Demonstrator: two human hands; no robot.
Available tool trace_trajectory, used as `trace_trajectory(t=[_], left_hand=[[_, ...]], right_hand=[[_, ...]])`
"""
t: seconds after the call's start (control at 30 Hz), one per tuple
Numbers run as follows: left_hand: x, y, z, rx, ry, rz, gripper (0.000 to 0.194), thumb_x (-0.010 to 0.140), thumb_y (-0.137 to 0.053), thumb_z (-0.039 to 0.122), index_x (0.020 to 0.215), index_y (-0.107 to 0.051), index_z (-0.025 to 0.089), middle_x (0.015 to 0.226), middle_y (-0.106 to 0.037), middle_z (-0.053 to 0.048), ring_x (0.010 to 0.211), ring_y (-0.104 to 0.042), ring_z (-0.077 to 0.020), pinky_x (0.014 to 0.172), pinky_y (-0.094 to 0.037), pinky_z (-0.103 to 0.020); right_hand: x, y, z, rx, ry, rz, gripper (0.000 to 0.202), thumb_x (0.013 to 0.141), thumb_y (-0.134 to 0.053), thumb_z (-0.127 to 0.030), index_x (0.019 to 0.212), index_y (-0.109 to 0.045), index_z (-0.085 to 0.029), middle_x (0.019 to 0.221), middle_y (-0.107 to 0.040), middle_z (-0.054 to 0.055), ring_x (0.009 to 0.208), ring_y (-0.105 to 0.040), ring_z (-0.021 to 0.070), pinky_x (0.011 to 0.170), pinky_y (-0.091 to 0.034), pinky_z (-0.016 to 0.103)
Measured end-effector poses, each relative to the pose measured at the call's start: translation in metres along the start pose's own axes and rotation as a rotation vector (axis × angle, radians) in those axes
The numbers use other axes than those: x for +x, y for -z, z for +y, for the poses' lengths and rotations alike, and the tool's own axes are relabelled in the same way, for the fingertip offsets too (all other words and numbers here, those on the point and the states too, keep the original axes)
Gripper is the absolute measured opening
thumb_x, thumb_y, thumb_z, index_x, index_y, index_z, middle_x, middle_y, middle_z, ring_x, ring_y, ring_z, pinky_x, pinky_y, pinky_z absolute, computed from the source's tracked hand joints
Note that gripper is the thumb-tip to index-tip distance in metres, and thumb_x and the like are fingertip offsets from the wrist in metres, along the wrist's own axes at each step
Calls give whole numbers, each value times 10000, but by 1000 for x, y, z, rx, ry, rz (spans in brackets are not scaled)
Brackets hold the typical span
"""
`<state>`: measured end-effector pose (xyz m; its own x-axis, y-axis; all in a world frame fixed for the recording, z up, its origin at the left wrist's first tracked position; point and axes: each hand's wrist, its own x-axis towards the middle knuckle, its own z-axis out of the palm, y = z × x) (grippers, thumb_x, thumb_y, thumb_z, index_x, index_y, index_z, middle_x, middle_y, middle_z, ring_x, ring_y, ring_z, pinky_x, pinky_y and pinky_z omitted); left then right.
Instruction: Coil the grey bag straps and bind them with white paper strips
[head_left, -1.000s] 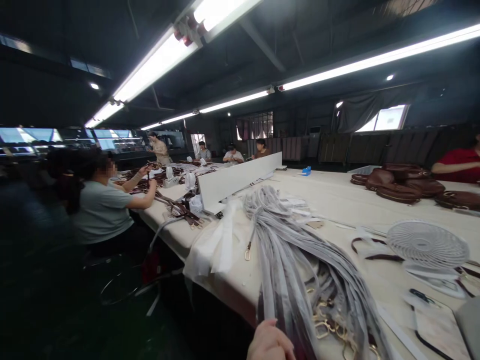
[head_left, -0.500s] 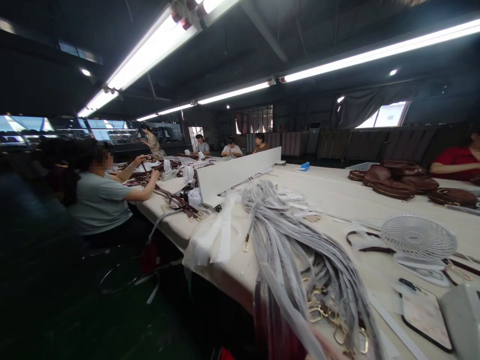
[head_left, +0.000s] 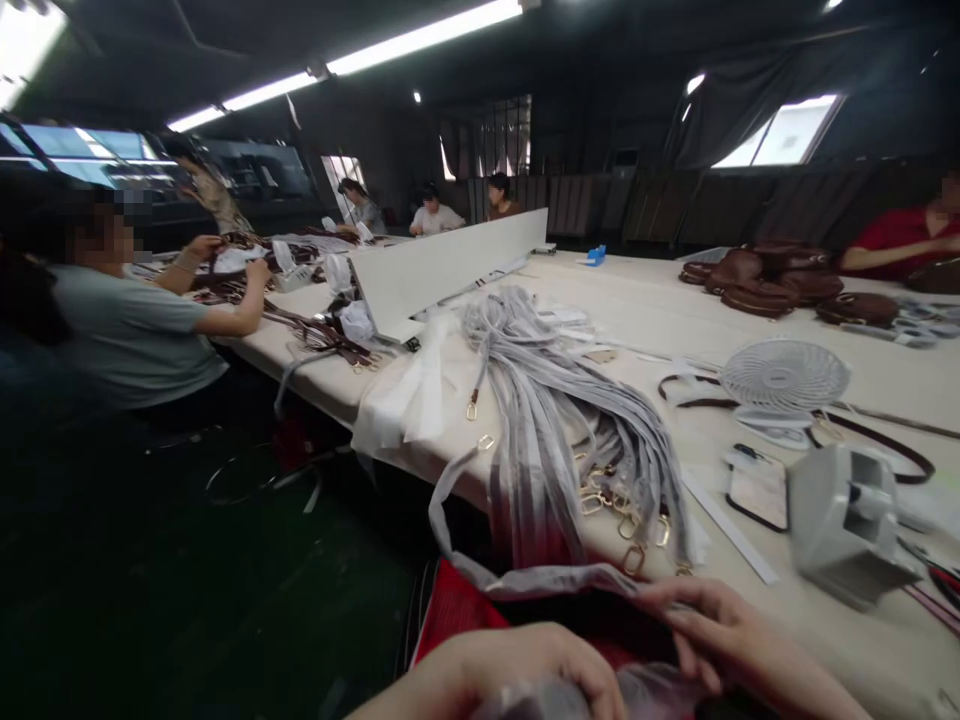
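At the bottom of the head view, my right hand (head_left: 724,625) is closed on a strap wrapped in translucent plastic (head_left: 562,578). The strap runs left from my fingers and bends up onto the table edge, where its gold clasp (head_left: 486,442) lies. My left hand (head_left: 544,660) is low in front of my lap, its fingers curled over crumpled translucent plastic wrapping (head_left: 536,700). Whether this wrapping belongs to the same strap I cannot tell. Just beyond my hands a large bundle of wrapped straps (head_left: 547,420) hangs over the edge, with several gold clasps at its near end.
A white tape dispenser-like device (head_left: 851,530), a phone (head_left: 759,490) and a white fan (head_left: 784,375) stand to the right. Brown round bags (head_left: 761,297) lie farther back. A white divider board (head_left: 457,270) crosses the table (head_left: 630,300). A co-worker (head_left: 142,320) handles straps at left.
Both my hands have come into fuller view at the bottom, with one wrapped strap drawn out to the left of the bundle. The view has tilted down.
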<state>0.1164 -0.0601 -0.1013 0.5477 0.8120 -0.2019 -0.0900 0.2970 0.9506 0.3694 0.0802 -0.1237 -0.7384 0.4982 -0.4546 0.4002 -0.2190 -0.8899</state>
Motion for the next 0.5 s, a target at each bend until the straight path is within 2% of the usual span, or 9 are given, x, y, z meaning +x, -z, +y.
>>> trace_trajectory(t=[0.07, 0.13, 0.2, 0.27, 0.3, 0.37, 0.43, 0.5], left_hand=[[2, -2, -4, -2, 16, -22, 557, 556, -779, 698, 665, -644, 169, 829, -668, -48, 789, -650, -197, 758, -538, -310], [2, -5, -7, -1, 64, 9, 507, 608, -776, 651, 691, -652, 166, 821, -666, -46, 764, -638, -178, 735, -530, -294], [3, -6, -9, 9, 112, 30, 473, 613, -792, 613, 697, -659, 166, 801, -658, -34, 726, -620, -162, 693, -513, -272], [4, -7, -9, 22, 138, 28, 450, 606, -810, 581, 699, -666, 164, 784, -648, -24, 694, -592, -146, 660, -487, -259], [5, -7, -9, 11, 142, 29, 446, 604, -813, 571, 692, -663, 161, 773, -642, -21, 682, -577, -140, 643, -472, -256], [8, -7, -7, -31, 121, 53, 442, 613, -811, 558, 671, -650, 150, 760, -627, -22, 673, -554, -135, 632, -449, -258], [10, -6, -4, -120, 80, 87, 442, 649, -788, 552, 663, -639, 136, 747, -615, -27, 656, -541, -132, 633, -441, -269], [11, -4, -1, -221, 27, 139, 413, 660, -797, 509, 726, -650, 129, 783, -628, -40, 687, -573, -143, 680, -459, -288]], right_hand=[[9, -3, 10, -177, -128, 7, 410, 848, -603, -478, 1102, -683, -167, 589, -683, 13, 454, -596, 142, 454, -434, 234], [13, -8, 17, -495, -151, 94, 286, 811, -626, -398, 950, -750, -181, 680, -723, 72, 603, -673, 223, 590, -531, 331], [13, -16, 16, -789, -71, 261, 217, 799, -634, -342, 843, -777, -186, 862, -744, 136, 844, -692, 315, 833, -531, 458], [10, -30, 5, -838, 71, 374, 280, 862, -581, -374, 938, -775, -187, 1100, -711, 164, 1084, -626, 351, 1026, -427, 511], [9, -39, -3, -762, 143, 341, 336, 906, -532, -407, 1044, -752, -193, 1201, -678, 154, 1166, -587, 334, 1078, -389, 494], [7, -59, -19, -511, 230, 107, 418, 958, -461, -458, 1238, -657, -218, 1315, -624, 115, 1231, -553, 279, 1105, -380, 427], [8, -76, -30, -263, 241, -150, 458, 968, -446, -497, 1299, -604, -224, 1277, -647, 92, 1185, -582, 257, 1054, -428, 384], [10, -83, -30, -81, 254, -257, 503, 946, -461, -558, 1251, -627, -193, 1169, -683, 82, 1083, -616, 257, 971, -469, 360]])
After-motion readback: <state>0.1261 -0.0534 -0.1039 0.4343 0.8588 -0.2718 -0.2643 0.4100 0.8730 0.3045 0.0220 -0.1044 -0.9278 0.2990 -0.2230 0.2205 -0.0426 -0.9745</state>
